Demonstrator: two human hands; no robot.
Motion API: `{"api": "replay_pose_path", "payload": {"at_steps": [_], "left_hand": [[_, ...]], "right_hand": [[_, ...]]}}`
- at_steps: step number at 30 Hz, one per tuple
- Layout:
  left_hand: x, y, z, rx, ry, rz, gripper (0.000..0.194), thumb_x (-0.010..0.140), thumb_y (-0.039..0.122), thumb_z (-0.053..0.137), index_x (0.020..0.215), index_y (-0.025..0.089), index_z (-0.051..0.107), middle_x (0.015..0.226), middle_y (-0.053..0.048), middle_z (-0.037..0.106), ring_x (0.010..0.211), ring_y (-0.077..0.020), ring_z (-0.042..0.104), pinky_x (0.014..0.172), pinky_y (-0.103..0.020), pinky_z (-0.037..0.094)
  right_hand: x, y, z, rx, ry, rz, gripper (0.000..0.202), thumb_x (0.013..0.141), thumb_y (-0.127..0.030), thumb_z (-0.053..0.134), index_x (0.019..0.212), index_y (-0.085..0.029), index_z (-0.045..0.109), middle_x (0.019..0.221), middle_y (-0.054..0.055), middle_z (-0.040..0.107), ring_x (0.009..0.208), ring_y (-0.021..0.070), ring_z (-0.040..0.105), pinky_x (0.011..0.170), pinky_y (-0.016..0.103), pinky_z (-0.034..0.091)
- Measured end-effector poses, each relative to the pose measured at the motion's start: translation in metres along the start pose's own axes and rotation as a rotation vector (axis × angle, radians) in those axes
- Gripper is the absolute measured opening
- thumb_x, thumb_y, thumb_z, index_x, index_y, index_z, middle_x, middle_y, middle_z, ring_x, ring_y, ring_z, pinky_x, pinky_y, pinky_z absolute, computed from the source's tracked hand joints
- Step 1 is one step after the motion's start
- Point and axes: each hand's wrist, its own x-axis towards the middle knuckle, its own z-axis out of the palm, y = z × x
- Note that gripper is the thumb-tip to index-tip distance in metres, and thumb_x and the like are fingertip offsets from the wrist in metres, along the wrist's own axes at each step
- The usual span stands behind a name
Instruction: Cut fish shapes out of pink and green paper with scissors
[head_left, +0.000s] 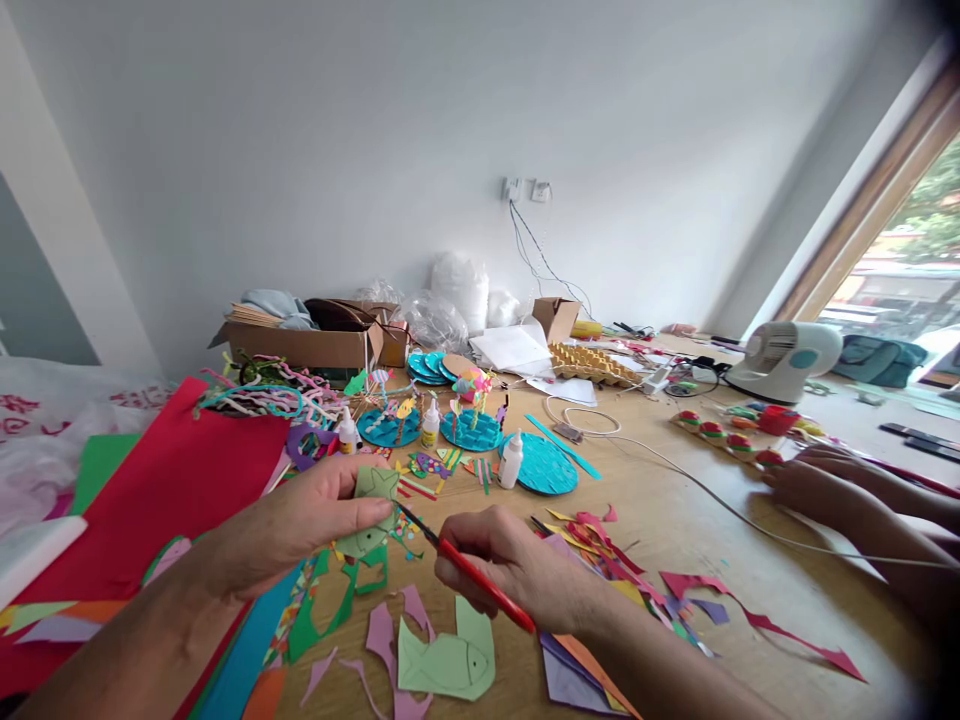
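Observation:
Pinched between the thumb and fingers of my left hand is a piece of light green paper with a fish outline drawn on it. My right hand grips red-handled scissors, and their dark blades meet the paper's right edge beside my left thumb. Whether the blades are parted I cannot tell. Below the hands lies another light green paper with a drawn fish. Dark green scraps and pink scraps are scattered around it.
Glue bottles stand among blue discs decorated with small paper fish. Red paper covers the left side. Colourful scraps lie to the right, where a white cable crosses the table. Another person's hands rest near egg-carton pieces.

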Motion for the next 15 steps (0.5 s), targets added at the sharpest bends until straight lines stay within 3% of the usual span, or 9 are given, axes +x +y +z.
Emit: {"api": "replay_pose_path", "payload": {"at_steps": [7,15], "left_hand": [[-0.0004,-0.0006,0.0002,0.020,-0.022,-0.008,0.023,0.068,0.039,0.078,0.078,0.022,0.064,0.074,-0.001,0.064,0.076,-0.0219,0.063,0.070,-0.032,0.051],[0.0024,-0.0013,0.0026,-0.033,-0.010,-0.005,0.023,0.068,0.037,0.080,0.077,0.022,0.066,0.071,0.001,0.063,0.066,-0.0175,0.059,0.067,-0.031,0.051]], "right_hand": [[0.0000,0.0021,0.0014,0.047,-0.001,0.049,0.025,0.083,-0.024,0.055,0.061,-0.018,0.047,0.049,-0.007,0.046,0.044,0.0064,0.039,0.041,0.017,0.030],[0.0005,0.0083,0.0038,0.059,0.033,0.048,0.024,0.083,-0.021,0.055,0.060,-0.018,0.047,0.048,-0.007,0.047,0.043,0.0059,0.038,0.039,0.015,0.028]]}}
